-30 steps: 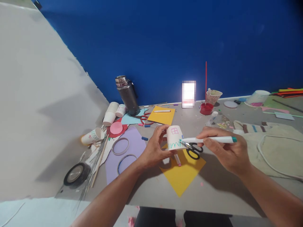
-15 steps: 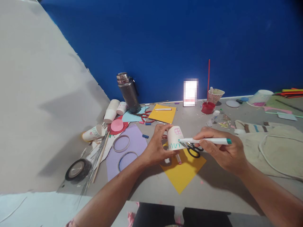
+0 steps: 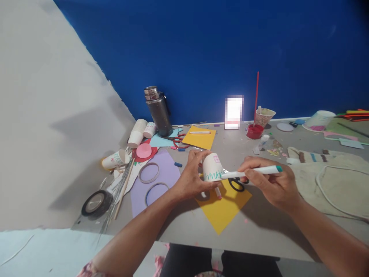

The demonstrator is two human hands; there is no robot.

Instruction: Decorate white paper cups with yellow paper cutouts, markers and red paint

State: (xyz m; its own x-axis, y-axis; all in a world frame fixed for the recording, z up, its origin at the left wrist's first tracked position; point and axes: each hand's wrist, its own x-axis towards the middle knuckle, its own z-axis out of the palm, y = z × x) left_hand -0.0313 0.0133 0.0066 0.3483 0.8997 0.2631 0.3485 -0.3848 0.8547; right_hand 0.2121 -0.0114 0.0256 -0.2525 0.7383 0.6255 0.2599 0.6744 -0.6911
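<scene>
My left hand [image 3: 193, 173] grips a white paper cup [image 3: 211, 163] upside down, thumb below at its rim and fingers at the top. A pink window is drawn on the cup, with a zigzag of green grass along its lower edge. Between the fingers of my right hand [image 3: 268, 182] is a white marker [image 3: 259, 171] with a green end, its tip at the grass line. Under the cup lie a yellow paper sheet [image 3: 220, 215], a pink-ended marker [image 3: 218, 192] and black-handled scissors [image 3: 236, 184], partly covered.
To the left are a purple sheet with tape rings [image 3: 148, 172], a black tape roll [image 3: 96, 204], wires and stacked paper cups [image 3: 137, 134]. A steel flask [image 3: 158, 111] stands at the back. A red pot [image 3: 255, 132] holds a stick; a cream cloth [image 3: 340, 184] lies right.
The marker tip has moved down and slightly right along the cup's green grass strokes. The cup has turned slightly, its window shifting right. The whole view has shifted a little.
</scene>
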